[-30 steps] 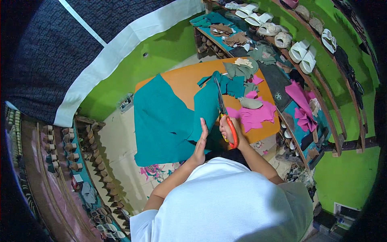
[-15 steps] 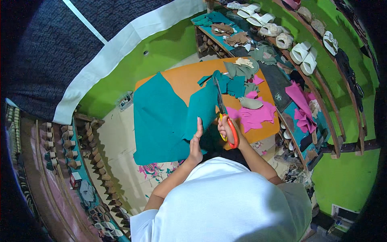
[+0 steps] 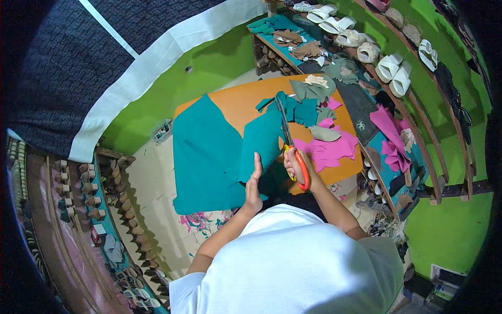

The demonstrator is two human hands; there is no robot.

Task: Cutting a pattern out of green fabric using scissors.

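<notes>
Across the orange table (image 3: pixel 238 107), here's the teal sheet (image 3: pixel 204 157), spread over the left part of the top and hanging past its near edge, with a narrower section reaching toward the far side. On that section, the left hand (image 3: pixel 253 187) lies with its fingers straight and side by side against the material; the thumb is hidden, so I can't say whether it pinches. Over to the right hand (image 3: pixel 297 166), and the fingers are wrapped firmly around the handles of the scissors (image 3: pixel 287 137), red and yellow, the long blades pointing away from the body along the teal section's right edge. How far apart those blades stand is too small to judge. Just beside the tips, small teal pieces (image 3: pixel 306 111) lie in a loose cluster, and behind them sits a heap of grey-green pieces (image 3: pixel 308 90). Right of the scissors, pink scraps (image 3: pixel 337 152) sprawl on the table, one grey-green rounded piece (image 3: pixel 325 134) overlapping them. Down on the floor, left of the near edge, pink and teal snippets (image 3: pixel 196 221) are scattered; up on the right-hand shelf, white sandals (image 3: pixel 400 81) sit in line.
</notes>
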